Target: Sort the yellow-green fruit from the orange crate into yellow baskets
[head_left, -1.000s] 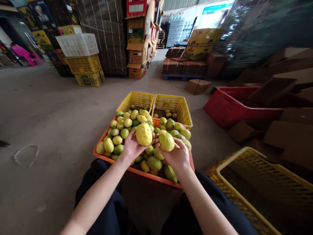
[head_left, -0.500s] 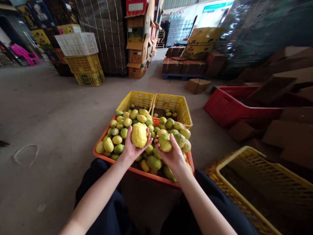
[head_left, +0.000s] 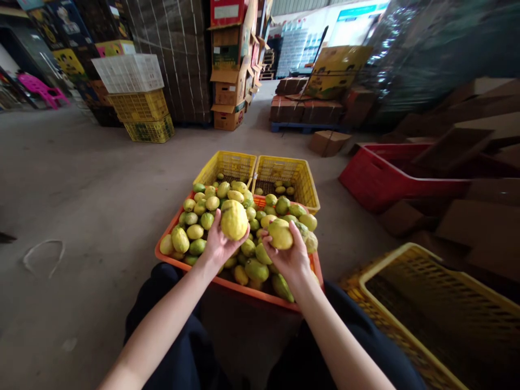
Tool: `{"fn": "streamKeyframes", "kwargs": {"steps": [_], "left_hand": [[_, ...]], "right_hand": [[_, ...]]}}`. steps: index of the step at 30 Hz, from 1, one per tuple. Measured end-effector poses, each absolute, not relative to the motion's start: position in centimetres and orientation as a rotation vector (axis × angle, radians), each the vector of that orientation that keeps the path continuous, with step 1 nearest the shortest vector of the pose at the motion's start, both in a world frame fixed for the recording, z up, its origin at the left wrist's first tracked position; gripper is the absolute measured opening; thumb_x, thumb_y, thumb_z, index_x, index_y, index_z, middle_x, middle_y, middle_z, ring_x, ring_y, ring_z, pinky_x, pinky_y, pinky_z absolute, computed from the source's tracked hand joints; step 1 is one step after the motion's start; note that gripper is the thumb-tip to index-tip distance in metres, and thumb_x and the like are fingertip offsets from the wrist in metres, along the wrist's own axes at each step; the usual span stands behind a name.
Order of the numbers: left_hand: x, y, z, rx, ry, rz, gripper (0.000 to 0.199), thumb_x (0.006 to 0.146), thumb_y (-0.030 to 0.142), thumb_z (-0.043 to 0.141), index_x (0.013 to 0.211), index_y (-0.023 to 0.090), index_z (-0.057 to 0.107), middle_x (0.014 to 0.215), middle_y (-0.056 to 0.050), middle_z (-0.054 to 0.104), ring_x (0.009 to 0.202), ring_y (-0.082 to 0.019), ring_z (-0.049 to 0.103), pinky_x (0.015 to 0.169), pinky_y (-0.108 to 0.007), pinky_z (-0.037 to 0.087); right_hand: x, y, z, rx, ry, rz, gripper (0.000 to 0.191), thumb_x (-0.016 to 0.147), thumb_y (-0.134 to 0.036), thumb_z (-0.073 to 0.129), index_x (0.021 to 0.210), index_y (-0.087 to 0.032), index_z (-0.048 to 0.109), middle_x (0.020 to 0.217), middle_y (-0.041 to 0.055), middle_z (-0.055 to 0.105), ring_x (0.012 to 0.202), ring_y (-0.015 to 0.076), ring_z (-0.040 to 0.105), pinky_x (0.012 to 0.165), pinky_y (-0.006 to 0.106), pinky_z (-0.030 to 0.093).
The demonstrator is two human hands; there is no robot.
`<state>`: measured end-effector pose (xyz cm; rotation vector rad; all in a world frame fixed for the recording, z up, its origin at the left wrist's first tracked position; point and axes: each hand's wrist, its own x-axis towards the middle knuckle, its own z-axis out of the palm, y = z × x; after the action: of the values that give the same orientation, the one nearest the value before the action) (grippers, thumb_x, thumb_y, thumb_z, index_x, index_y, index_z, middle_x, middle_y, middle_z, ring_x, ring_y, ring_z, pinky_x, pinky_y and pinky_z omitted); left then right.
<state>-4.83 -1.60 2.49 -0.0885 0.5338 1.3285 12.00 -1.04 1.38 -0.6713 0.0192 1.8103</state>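
Head view: a grey concrete floor [head_left: 101,189] is running through a warehouse, with stacked printed cardboard boxes [head_left: 227,100] standing at the back and a pink plastic chair [head_left: 43,89] sitting far left. A shallow orange plastic crate [head_left: 260,296] is sitting before the person, holding heaped green and yellow oval fruit [head_left: 255,269]; two yellow slatted plastic crates [head_left: 306,184] are standing just beyond it. A red plastic crate [head_left: 374,181] is resting to the right.

Both forearms are reaching forward, palms turning up over the heap. The left hand [head_left: 218,246] is clasping a large bumpy yellow fruit [head_left: 234,221] — thumb up its left side, fingers wrapping underneath. The right hand [head_left: 291,259] is gripping a smoother yellow-green oval fruit [head_left: 280,234] — thumb on its right side. The hands are staying apart.
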Motion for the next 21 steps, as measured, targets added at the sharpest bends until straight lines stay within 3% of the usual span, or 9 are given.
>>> {"fn": "streamKeyframes", "kwargs": {"steps": [3,5,8,11,16,21], "left_hand": [[-4.7,-2.0,2.6,-0.086,0.463,1.332,0.050,0.102,0.053,0.056,0.137,0.018,0.065,0.100,-0.009,0.076,0.077,-0.019,0.072,0.068,-0.030,0.063],[-4.6,-2.1,2.8,-0.122,0.482,1.353,0.046,0.102,0.048,0.056,0.135,0.017,0.065,0.092,-0.008,0.075,0.078,-0.020,0.074,0.072,-0.032,0.064],[-4.7,-2.1,2.8,-0.131,0.499,1.319,0.046,0.103,0.045,0.054,0.138,0.015,0.062,0.102,-0.010,0.078,0.091,-0.024,0.078,0.081,-0.035,0.065],[-5.0,-2.0,2.5,-0.082,0.479,1.272,0.047,0.101,0.052,0.058,0.132,0.018,0.064,0.104,-0.009,0.079,0.090,-0.023,0.078,0.077,-0.033,0.065],[-5.5,-1.9,2.4,0.002,0.486,1.298,0.038,0.093,0.054,0.066,0.111,0.021,0.070,0.093,-0.005,0.077,0.079,-0.021,0.075,0.069,-0.031,0.061],[-5.8,-1.9,2.9,0.115,0.494,1.328,0.035,0.094,0.054,0.060,0.092,0.019,0.068,0.084,-0.005,0.074,0.067,-0.018,0.070,0.059,-0.029,0.057]], "right_hand": [[11.9,-1.2,1.3,-0.663,0.027,1.829,0.017,0.091,-0.027,0.071,0.106,-0.022,0.063,0.082,0.0018,0.073,0.067,0.0169,0.071,0.054,0.023,0.062],[11.9,-1.4,1.3,-0.681,-0.012,1.840,0.021,0.088,-0.026,0.074,0.106,-0.022,0.064,0.085,0.0038,0.075,0.071,0.0187,0.073,0.057,0.025,0.063],[11.9,-1.7,1.7,-0.680,-0.117,1.882,0.025,0.084,-0.029,0.077,0.105,-0.020,0.067,0.090,0.0085,0.078,0.075,0.0218,0.075,0.063,0.029,0.066],[12.0,-1.7,1.8,-0.683,-0.181,1.900,0.025,0.081,-0.031,0.074,0.104,-0.021,0.069,0.090,0.0088,0.079,0.075,0.0243,0.076,0.066,0.035,0.067],[12.3,-1.2,0.6,-0.705,-0.277,1.859,0.023,0.079,-0.040,0.078,0.096,-0.026,0.070,0.081,0.0037,0.077,0.066,0.0231,0.073,0.054,0.035,0.064],[12.5,-1.2,0.2,-0.741,-0.364,1.810,0.023,0.076,-0.048,0.079,0.083,-0.029,0.068,0.073,0.0030,0.072,0.059,0.0219,0.068,0.044,0.034,0.059]]}}
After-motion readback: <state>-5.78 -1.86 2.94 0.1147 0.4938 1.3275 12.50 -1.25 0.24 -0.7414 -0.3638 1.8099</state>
